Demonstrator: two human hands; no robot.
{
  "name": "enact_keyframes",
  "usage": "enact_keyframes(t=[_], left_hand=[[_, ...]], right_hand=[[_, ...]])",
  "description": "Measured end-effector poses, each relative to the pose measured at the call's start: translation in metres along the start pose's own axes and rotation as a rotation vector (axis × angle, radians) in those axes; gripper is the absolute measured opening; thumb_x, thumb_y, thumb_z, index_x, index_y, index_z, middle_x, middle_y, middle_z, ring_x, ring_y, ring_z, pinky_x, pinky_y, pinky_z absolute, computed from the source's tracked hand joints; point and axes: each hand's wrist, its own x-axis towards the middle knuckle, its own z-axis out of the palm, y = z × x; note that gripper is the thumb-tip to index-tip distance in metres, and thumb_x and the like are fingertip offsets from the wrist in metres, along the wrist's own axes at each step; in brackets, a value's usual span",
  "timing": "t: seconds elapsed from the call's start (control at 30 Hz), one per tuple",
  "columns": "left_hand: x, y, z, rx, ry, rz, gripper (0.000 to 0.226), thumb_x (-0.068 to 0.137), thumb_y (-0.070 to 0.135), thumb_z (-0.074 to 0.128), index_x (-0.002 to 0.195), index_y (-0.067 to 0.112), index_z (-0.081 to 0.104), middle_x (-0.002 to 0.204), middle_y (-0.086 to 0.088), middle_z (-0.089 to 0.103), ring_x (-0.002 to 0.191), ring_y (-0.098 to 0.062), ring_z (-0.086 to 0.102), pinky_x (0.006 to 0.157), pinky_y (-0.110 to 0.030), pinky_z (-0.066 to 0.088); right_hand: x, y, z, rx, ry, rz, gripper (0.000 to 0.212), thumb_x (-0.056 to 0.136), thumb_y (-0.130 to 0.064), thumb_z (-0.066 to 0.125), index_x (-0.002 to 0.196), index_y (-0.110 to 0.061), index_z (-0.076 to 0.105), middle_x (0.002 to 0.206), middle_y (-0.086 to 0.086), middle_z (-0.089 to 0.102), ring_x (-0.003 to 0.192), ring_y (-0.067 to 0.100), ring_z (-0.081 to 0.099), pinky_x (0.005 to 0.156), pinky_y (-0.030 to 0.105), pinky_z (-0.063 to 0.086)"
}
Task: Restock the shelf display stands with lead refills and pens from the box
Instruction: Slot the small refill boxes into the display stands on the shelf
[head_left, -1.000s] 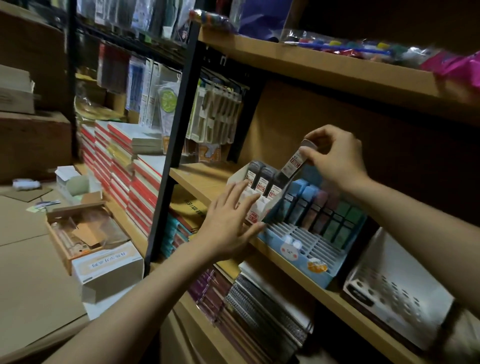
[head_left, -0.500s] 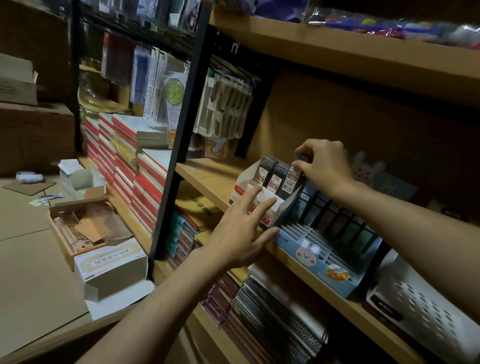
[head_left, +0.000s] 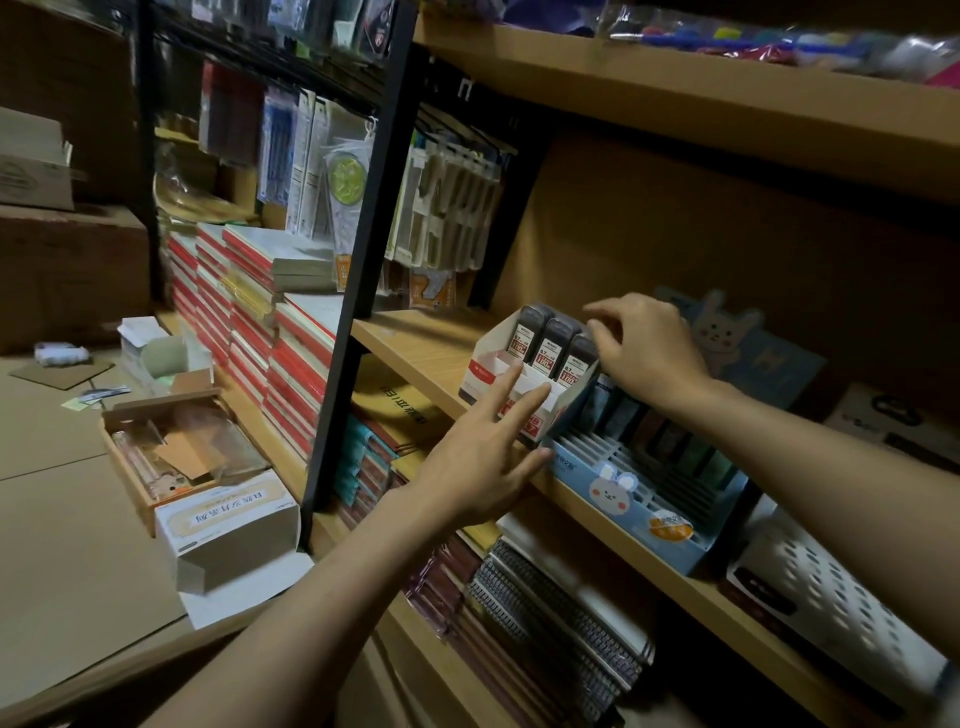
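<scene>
Resting on the wooden shelf (head_left: 415, 353), a white display stand (head_left: 491, 358) holds three dark lead refill cases (head_left: 553, 348) upright in its far row. Left hand (head_left: 478, 462), fingers straight and spread, presses flat against the stand's near front, gripping nothing. Right hand (head_left: 644, 348) sits over the rightmost case, fingers loosely curled, fingertips touching its top; cannot tell whether it actually pinches it. Just right of the white stand, touching it, a blue bunny-print stand (head_left: 623, 493) carries coloured cases at its far end. Open cardboard box (head_left: 171, 452) lies on the surface far left.
</scene>
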Motion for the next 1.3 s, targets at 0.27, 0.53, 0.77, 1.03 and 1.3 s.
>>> enact_keyframes(t=[0.27, 0.53, 0.77, 1.03, 1.3], left_hand=[[-0.063, 0.005, -0.013, -0.489, 0.111, -0.186, 0.029, 0.094, 0.03, 0.058, 0.122, 0.031, 0.056, 0.121, 0.014, 0.06, 0.111, 0.003, 0.056, 0.093, -0.024, 0.05], [-0.217, -0.037, 0.021, -0.904, 0.13, -1.005, 0.013, 0.094, 0.001, 0.058, 0.082, 0.007, 0.059, 0.068, -0.008, 0.058, 0.051, -0.01, 0.053, 0.046, -0.016, 0.045], [-0.343, -0.066, 0.1, -0.712, 0.156, -1.45, 0.006, 0.091, 0.001, 0.063, 0.094, 0.005, 0.06, 0.078, -0.011, 0.057, 0.063, -0.015, 0.051, 0.051, -0.022, 0.045], [-0.364, -0.08, 0.166, -0.354, 0.251, -1.444, 0.024, 0.086, 0.018, 0.072, 0.107, 0.018, 0.061, 0.11, -0.002, 0.066, 0.092, -0.012, 0.063, 0.069, -0.025, 0.054], [-0.373, -0.121, 0.185, -0.009, 0.082, -1.345, 0.062, 0.076, 0.041, 0.078, 0.126, 0.019, 0.05, 0.125, 0.001, 0.045, 0.119, -0.017, 0.04, 0.091, -0.031, 0.047]], right_hand=[[-0.095, -0.046, -0.015, 0.62, 0.146, 0.047, 0.013, 0.094, -0.016, 0.06, 0.102, -0.018, 0.07, 0.093, -0.01, 0.067, 0.087, -0.006, 0.063, 0.066, 0.007, 0.049], [-0.244, -0.123, 0.088, 0.787, -0.42, 0.131, 0.008, 0.084, -0.013, 0.069, 0.088, -0.018, 0.074, 0.078, -0.008, 0.071, 0.07, 0.004, 0.065, 0.066, 0.021, 0.052], [-0.336, -0.149, 0.177, 0.683, -1.053, 0.333, 0.021, 0.087, -0.009, 0.066, 0.105, -0.019, 0.063, 0.077, -0.005, 0.063, 0.069, 0.008, 0.06, 0.066, 0.023, 0.052], [-0.372, -0.159, 0.236, 0.628, -1.246, 0.536, 0.027, 0.091, -0.009, 0.061, 0.118, -0.008, 0.062, 0.102, 0.006, 0.065, 0.091, 0.018, 0.063, 0.066, 0.022, 0.052], [-0.403, -0.191, 0.29, 0.581, -1.209, 0.681, 0.027, 0.091, -0.014, 0.067, 0.115, -0.007, 0.061, 0.112, 0.011, 0.067, 0.098, 0.02, 0.061, 0.076, 0.025, 0.049]])
